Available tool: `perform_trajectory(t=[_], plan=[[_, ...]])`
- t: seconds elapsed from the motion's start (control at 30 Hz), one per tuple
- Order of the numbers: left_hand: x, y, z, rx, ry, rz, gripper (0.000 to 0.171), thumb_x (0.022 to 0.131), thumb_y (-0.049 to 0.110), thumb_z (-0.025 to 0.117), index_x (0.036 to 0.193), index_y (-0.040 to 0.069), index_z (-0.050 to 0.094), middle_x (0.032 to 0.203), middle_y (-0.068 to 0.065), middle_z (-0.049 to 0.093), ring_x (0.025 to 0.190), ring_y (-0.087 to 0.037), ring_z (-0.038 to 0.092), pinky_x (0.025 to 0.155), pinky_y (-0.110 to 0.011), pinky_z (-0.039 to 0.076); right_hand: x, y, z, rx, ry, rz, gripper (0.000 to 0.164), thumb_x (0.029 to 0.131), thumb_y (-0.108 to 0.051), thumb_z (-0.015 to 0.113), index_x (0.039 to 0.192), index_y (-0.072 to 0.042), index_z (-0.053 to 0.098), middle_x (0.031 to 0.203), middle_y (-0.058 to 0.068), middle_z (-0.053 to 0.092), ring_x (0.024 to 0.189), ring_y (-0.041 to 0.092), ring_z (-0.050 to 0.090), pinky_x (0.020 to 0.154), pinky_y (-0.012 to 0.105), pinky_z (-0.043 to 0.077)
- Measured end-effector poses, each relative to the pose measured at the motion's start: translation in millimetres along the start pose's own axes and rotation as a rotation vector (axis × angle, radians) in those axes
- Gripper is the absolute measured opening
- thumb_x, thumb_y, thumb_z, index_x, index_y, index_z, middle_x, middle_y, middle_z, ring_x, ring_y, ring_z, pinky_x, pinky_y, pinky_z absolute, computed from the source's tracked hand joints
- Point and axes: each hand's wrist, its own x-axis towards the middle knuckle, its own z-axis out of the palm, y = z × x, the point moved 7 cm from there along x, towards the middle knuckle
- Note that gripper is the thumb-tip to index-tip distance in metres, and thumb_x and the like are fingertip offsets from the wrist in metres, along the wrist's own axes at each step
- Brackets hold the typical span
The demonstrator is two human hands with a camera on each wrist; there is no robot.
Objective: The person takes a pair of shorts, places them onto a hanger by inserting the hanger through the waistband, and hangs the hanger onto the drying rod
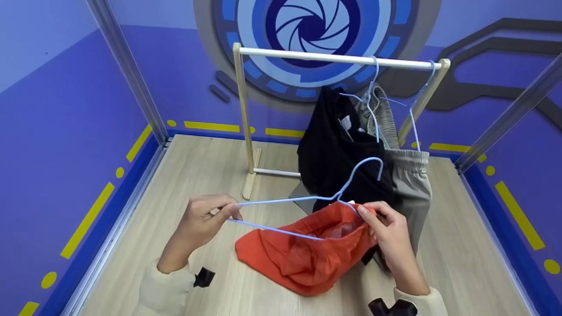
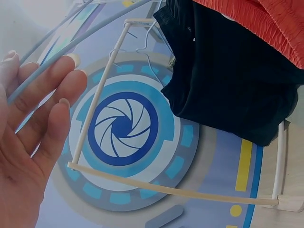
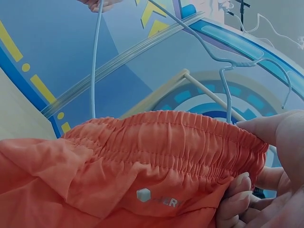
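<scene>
A light blue clothes hanger (image 1: 281, 200) is pinched at its left end by my left hand (image 1: 202, 219), hook pointing up and right. Its other end runs inside the gathered waistband of orange-red shorts (image 1: 298, 263). My right hand (image 1: 388, 226) grips that waistband at its right side, thumb on top and fingers beneath. The right wrist view shows the elastic waistband (image 3: 166, 137) with a small pale logo, and the hanger's two wires dropping behind its edge. In the left wrist view the hanger wire (image 2: 71, 45) crosses the left fingers.
Behind stands a small rack with a white rail (image 1: 307, 55) and wooden legs. Black shorts (image 1: 338, 153) and beige-grey trousers (image 1: 410, 188) hang on blue hangers at its right end. The wooden floor (image 1: 206, 166) lies between blue-purple panels with metal corner posts (image 1: 131, 74).
</scene>
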Motion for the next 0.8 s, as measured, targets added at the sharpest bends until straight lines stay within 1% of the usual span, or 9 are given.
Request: perform_trajectory(t=[0.2,0.27,0.37,0.47,0.53,0.57,0.67,0.8], plan=[[1.0,2.6,4.8,0.019,-0.02,0.009,0.014,0.081,-0.003,0.062,0.075,0.009,0.065,0.064,-0.001,0.063,0.058,-0.008,0.058,0.057,-0.016,0.046,0,-2,1,-0.004,-0.005,-0.004,0.019,0.084,-0.016,0.065,0.092,0.002,0.063,0.079,0.002,0.057,0.055,0.012,0.048,0.049,0.024,0.041],[1.2,3.3,6.4,0.027,-0.024,0.019,0.013,0.081,-0.002,0.062,0.075,0.009,0.065,0.064,-0.001,0.063,0.057,-0.007,0.057,0.056,-0.016,0.045,0,-3,1,-0.007,0.003,-0.003,0.019,0.083,-0.016,0.066,0.091,0.001,0.064,0.081,0.003,0.058,0.056,0.012,0.049,0.051,0.024,0.042],[1.8,3.9,8.2,0.025,-0.019,0.033,0.011,0.082,-0.001,0.062,0.075,0.007,0.064,0.064,-0.002,0.063,0.056,-0.007,0.056,0.055,-0.015,0.044,0,-5,2,-0.012,-0.015,-0.016,0.019,0.084,-0.016,0.065,0.093,0.002,0.063,0.084,0.004,0.059,0.057,0.012,0.05,0.051,0.024,0.043],[1.8,4.1,10.5,0.022,-0.021,0.046,0.01,0.081,-0.001,0.063,0.075,0.007,0.064,0.064,-0.001,0.062,0.056,-0.006,0.055,0.054,-0.014,0.044,0,-5,2,-0.015,-0.016,-0.01,0.019,0.085,-0.016,0.064,0.093,0.001,0.063,0.082,0.003,0.058,0.056,0.014,0.049,0.05,0.025,0.043],[1.2,4.0,12.1,0.014,-0.024,0.044,0.011,0.081,-0.002,0.063,0.075,0.007,0.064,0.065,-0.001,0.063,0.056,-0.006,0.055,0.054,-0.013,0.044,0,-5,2,-0.011,-0.015,0.0,0.019,0.085,-0.016,0.064,0.093,0.001,0.062,0.077,0.003,0.056,0.054,0.015,0.047,0.049,0.026,0.042],[0.7,3.8,12.9,0.013,-0.026,0.043,0.011,0.081,-0.003,0.063,0.076,0.007,0.064,0.065,0.0,0.063,0.056,-0.005,0.055,0.053,-0.013,0.043,0,-4,2,-0.01,-0.003,0.011,0.019,0.084,-0.017,0.065,0.093,0.0,0.063,0.076,0.003,0.057,0.053,0.015,0.047,0.048,0.026,0.042],[-0.4,3.1,15.8,0.014,-0.031,0.033,0.011,0.081,-0.002,0.063,0.076,0.008,0.064,0.065,0.0,0.063,0.056,-0.005,0.055,0.053,-0.013,0.044,-1,-4,2,-0.018,0.0,0.022,0.019,0.084,-0.017,0.065,0.094,0.0,0.063,0.074,0.004,0.055,0.053,0.016,0.047,0.048,0.026,0.042],[-0.7,4.0,19.0,0.015,-0.031,0.03,0.01,0.082,0.001,0.063,0.076,0.008,0.064,0.065,-0.001,0.063,0.057,-0.006,0.057,0.054,-0.014,0.045,-3,-4,2,-0.013,-0.014,0.017,0.02,0.085,-0.016,0.064,0.095,0.0,0.062,0.07,0.003,0.053,0.052,0.016,0.046,0.048,0.024,0.043]])
